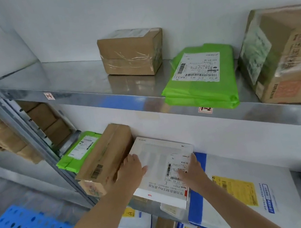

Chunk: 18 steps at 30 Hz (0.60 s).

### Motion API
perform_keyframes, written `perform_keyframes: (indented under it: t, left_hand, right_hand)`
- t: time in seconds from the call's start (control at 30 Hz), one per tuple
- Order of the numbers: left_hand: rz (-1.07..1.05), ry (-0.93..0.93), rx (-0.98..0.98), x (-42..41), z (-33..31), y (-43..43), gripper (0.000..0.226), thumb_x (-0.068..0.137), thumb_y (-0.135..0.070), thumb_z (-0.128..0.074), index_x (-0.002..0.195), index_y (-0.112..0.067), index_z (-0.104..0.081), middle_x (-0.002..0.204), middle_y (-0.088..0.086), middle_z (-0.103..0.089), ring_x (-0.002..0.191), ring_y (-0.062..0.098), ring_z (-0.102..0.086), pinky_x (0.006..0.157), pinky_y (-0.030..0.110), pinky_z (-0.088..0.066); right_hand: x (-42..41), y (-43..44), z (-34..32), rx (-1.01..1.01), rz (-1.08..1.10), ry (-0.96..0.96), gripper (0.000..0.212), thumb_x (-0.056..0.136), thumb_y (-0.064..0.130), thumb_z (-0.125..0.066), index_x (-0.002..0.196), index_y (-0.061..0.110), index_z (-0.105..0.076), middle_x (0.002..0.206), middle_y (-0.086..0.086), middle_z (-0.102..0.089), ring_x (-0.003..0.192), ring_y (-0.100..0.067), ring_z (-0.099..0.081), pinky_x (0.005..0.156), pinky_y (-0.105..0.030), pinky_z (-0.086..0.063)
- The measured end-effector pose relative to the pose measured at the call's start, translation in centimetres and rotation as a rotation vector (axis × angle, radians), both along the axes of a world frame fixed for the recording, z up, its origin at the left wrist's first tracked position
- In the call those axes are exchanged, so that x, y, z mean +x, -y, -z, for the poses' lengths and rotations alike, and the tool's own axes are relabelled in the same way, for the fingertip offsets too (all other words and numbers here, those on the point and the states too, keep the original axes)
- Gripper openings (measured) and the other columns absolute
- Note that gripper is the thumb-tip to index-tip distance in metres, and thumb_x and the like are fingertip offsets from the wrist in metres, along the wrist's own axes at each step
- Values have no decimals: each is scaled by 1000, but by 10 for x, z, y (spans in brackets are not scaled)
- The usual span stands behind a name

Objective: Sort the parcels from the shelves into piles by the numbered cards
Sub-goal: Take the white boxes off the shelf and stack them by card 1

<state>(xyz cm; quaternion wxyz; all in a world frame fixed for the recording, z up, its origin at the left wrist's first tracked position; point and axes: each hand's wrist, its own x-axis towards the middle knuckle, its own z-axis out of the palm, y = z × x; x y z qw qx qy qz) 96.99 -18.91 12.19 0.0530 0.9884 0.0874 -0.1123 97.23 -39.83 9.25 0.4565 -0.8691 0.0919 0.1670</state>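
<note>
Spanning the view from near left to far right, the metal shelving (80, 75) carries parcels on several levels, and the one in hand sits on the middle level, low in the centre. To its right lies a big blue-edged white mailer (275, 182), flat, its left border running just beside or slightly under the parcel. To its left stands a long brown carton (105, 160), its side close against the parcel's left side.

Between these two lies the white box (156, 158), flat, with its printed label (175, 167) facing up. Its long axis seems to run near to far, tipped a little to the far left, and its near end appears to jut past the shelf front towards the person.

Both hands bracket it across the short way. The left hand (132, 168) rests on the left edge, fingers fairly straight, thumb splayed onto the top. The right hand (191, 168) lies along the right edge, partly over the label; I cannot tell whether its fingers hook round the side. Neither hand is clearly nearer. Judging by this, the coming move is a straight draw towards the near side, out of the gap between carton and mailer.
</note>
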Motion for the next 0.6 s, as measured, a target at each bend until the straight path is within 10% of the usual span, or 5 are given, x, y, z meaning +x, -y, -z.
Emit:
perform_keyframes:
  t: [0.27,0.6]
  left_hand:
    - [-308,-28,-172,19,14,-9,101,80,-73,-49,138,6,-29,131,15,-46,118,28,-50,94,35,-47]
    - [-306,40,-522,0,-38,-7,28,85,-24,-57,108,-11,-48,97,6,-61,75,15,-57,56,26,-44]
  right_hand:
    - [1,-4,11,221,140,-81,62,94,21,-55,146,20,-21,126,-3,-55,87,-12,-61,50,-18,-48]
    - [-10,0,-7,407,355,-84,40,92,19,-54,129,23,-39,100,3,-64,79,-18,-67,56,-33,-57]
